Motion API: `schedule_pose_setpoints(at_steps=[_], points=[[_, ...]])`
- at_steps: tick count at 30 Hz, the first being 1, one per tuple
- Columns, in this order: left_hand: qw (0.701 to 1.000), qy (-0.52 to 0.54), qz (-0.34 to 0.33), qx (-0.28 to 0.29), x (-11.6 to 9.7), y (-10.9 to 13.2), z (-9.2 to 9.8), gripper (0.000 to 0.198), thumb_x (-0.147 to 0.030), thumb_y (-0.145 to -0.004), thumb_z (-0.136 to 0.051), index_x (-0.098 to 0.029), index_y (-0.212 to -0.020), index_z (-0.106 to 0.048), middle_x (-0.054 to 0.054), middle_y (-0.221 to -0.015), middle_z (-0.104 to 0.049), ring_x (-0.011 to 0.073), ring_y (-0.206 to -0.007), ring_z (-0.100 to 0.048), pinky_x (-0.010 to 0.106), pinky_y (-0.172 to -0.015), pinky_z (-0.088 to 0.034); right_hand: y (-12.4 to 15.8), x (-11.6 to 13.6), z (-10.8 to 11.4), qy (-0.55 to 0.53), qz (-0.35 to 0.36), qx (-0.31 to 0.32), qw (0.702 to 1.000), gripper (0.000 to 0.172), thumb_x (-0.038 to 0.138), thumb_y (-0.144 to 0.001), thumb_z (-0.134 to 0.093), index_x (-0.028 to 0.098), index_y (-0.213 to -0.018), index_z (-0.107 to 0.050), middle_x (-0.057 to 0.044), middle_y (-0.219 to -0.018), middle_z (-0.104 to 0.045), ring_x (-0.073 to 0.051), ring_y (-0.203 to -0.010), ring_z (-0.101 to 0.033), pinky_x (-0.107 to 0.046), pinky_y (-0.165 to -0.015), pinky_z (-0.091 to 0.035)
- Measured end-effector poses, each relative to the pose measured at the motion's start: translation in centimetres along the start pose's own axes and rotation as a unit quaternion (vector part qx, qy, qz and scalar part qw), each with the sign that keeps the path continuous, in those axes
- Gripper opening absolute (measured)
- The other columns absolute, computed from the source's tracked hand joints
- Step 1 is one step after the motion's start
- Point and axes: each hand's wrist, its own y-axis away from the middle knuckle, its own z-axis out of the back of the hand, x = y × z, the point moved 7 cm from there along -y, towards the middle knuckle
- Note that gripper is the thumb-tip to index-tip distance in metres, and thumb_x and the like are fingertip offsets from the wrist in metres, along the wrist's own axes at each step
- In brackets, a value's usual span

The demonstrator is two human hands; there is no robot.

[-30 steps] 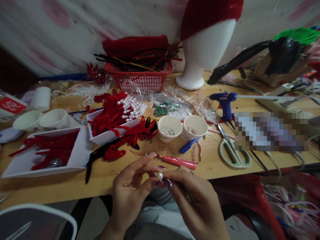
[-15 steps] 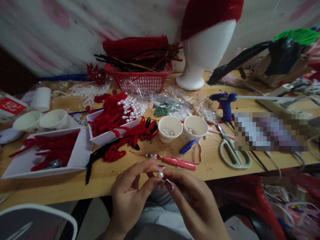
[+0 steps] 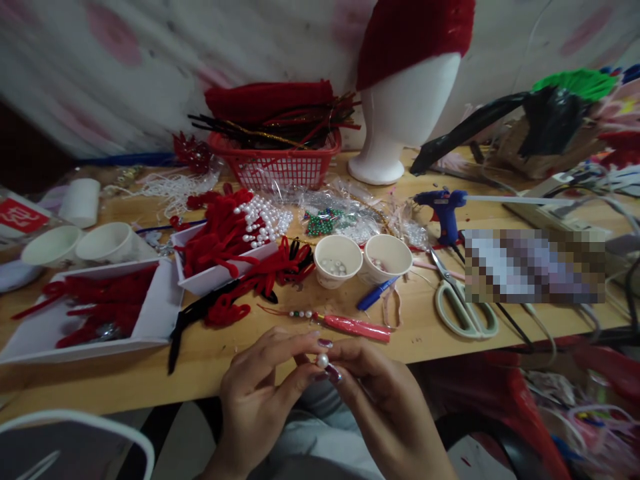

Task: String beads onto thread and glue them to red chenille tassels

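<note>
My left hand (image 3: 257, 393) and my right hand (image 3: 385, 407) meet in front of the table edge, fingertips pinched together round a white pearl bead (image 3: 323, 361). Both hands are closed on it, below the wooden table (image 3: 440, 330). Just beyond the fingers lies a pink tassel piece (image 3: 355, 326) with small beads on its thread. Two white paper cups (image 3: 339, 260) holding beads stand behind it.
White trays (image 3: 150, 320) hold red pipe cleaners. A pile of pearls (image 3: 265, 220), a red basket (image 3: 285, 167), a white mannequin head (image 3: 400, 113), a blue glue gun (image 3: 445, 210), scissors (image 3: 463, 307) and a blue pen (image 3: 376, 294) crowd the table.
The view has shifted slightly, so everything sits a little lower. My hands stay pinched on the pearl, with the fingers closing in a bit tighter.
</note>
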Motion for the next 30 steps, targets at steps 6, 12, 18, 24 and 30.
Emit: schedule_pose_setpoints(at_steps=[6,12,18,24,30], points=[[0.997,0.043,-0.01,0.064,-0.1,-0.7,-0.4,0.022,-0.012,-0.083,-0.079,-0.03,-0.095,-0.081,-0.002,-0.088,-0.08,0.0129,-0.081,-0.073,0.019,-0.072,-0.058,-0.4,-0.2,-0.1,0.003,-0.013,0.034,0.999,0.017,0.021,-0.102,-0.055,0.023,-0.11,-0.071,-0.004,-0.1,-0.077,-0.013,-0.083,-0.071,-0.02,-0.077,-0.055],[0.99,0.111,0.046,0.07,1.3,0.1,0.0,0.015,-0.015,-0.082,-0.081,-0.03,-0.083,-0.079,-0.001,-0.096,-0.075,0.0125,-0.084,-0.069,0.021,-0.076,-0.056,-0.6,1.1,-0.3,0.063,0.049,0.058,0.995,0.028,0.012,-0.097,-0.057,0.025,-0.12,-0.068,-0.004,-0.106,-0.078,-0.015,-0.089,-0.074,-0.019,-0.078,-0.056],[0.988,0.103,0.095,0.069,1.8,0.5,0.0,0.01,-0.023,-0.082,-0.082,-0.026,-0.076,-0.075,0.0,-0.092,-0.067,0.0132,-0.085,-0.063,0.023,-0.08,-0.051,-0.2,0.8,-0.8,0.142,0.076,0.072,0.984,0.024,0.013,-0.097,-0.058,0.025,-0.116,-0.067,-0.001,-0.088,-0.074,-0.014,-0.075,-0.067,-0.021,-0.067,-0.049],[0.986,0.115,0.117,0.002,1.5,0.1,0.7,0.028,-0.036,-0.082,-0.082,-0.02,-0.065,-0.066,0.001,-0.077,-0.06,0.0134,-0.072,-0.057,0.022,-0.067,-0.049,-0.5,1.6,-0.4,0.142,0.092,0.082,0.982,0.013,0.013,-0.092,-0.063,0.022,-0.1,-0.069,-0.001,-0.084,-0.071,-0.014,-0.077,-0.065,-0.022,-0.072,-0.047],[0.99,0.118,0.058,-0.043,-0.3,-2.1,1.6,0.028,-0.031,-0.083,-0.081,-0.02,-0.068,-0.06,-0.001,-0.076,-0.062,0.0131,-0.075,-0.061,0.021,-0.073,-0.051,-1.1,1.7,1.1,0.056,0.085,0.06,0.993,0.016,0.012,-0.086,-0.055,0.018,-0.09,-0.07,-0.008,-0.098,-0.075,-0.021,-0.095,-0.069,-0.031,-0.087,-0.051]])
